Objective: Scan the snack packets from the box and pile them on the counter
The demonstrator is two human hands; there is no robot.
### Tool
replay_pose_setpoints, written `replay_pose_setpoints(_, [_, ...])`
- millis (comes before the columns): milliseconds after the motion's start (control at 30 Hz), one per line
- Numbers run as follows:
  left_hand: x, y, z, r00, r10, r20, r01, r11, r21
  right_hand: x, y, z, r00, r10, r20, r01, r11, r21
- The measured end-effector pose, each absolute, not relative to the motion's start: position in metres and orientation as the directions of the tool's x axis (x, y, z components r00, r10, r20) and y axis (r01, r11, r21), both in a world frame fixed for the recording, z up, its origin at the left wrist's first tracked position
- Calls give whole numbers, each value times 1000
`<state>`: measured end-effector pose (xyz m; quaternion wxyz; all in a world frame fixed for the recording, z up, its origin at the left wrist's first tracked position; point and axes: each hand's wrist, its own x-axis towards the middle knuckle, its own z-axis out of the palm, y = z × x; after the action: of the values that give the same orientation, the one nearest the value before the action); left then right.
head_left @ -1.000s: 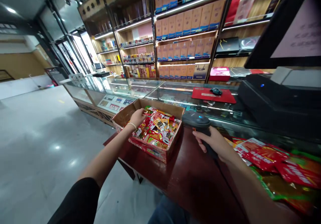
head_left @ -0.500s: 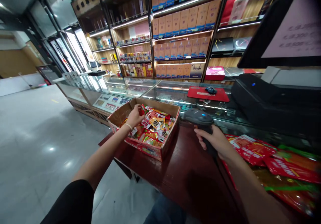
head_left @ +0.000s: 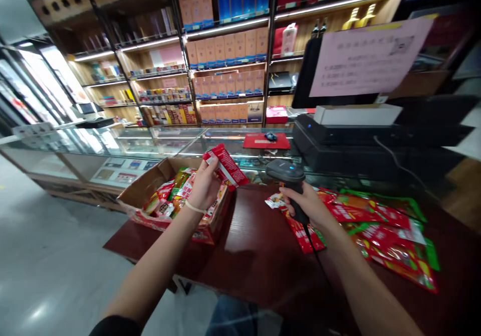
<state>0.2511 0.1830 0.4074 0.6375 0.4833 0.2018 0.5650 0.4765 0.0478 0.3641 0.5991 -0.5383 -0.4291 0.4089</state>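
Note:
My left hand (head_left: pixel 204 184) is closed on a long red snack packet (head_left: pixel 226 165), held up above the right end of an open cardboard box (head_left: pixel 146 188) full of several colourful snack packets (head_left: pixel 169 195). My right hand (head_left: pixel 308 204) grips the handle of a black barcode scanner (head_left: pixel 285 172), whose head points toward the red packet. The scanner's cable runs down along my right forearm. Both hands are over a dark red wooden table (head_left: pixel 255 245).
Several red and green snack packets (head_left: pixel 379 225) lie on the table to the right. Behind stand a glass display counter (head_left: pixel 150 143), a black cash register (head_left: pixel 338 140) with a monitor and pink paper sign (head_left: pixel 368 57), and lit shelves of boxed goods (head_left: pixel 225 50).
My left hand lifted a red packet out of the box and brought it up toward the scanner. The view turned to the right, showing more of the packets on the table.

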Motion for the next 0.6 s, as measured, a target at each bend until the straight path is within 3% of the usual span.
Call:
replay_pose_setpoints(167, [315, 138, 386, 498, 856, 139, -515, 163, 842, 512, 21, 353, 425, 903, 54, -45, 81, -996])
replay_pose_setpoints(267, [347, 132, 355, 639, 766, -68, -397, 404, 824, 532, 10, 343, 492, 870, 29, -37, 54, -998])
replay_pose_setpoints(367, [373, 138, 320, 746, 608, -272, -256, 639, 726, 546, 5, 329, 517, 856, 23, -48, 56, -997])
replay_pose_setpoints(433, [384, 145, 298, 745, 605, -281, -280, 666, 691, 551, 4, 318, 526, 851, 4, -91, 60, -994])
replay_pose_setpoints(600, [389, 160, 253, 630, 763, -145, -428, 497, 755, 549, 3, 302, 514, 856, -46, -144, 33, -989])
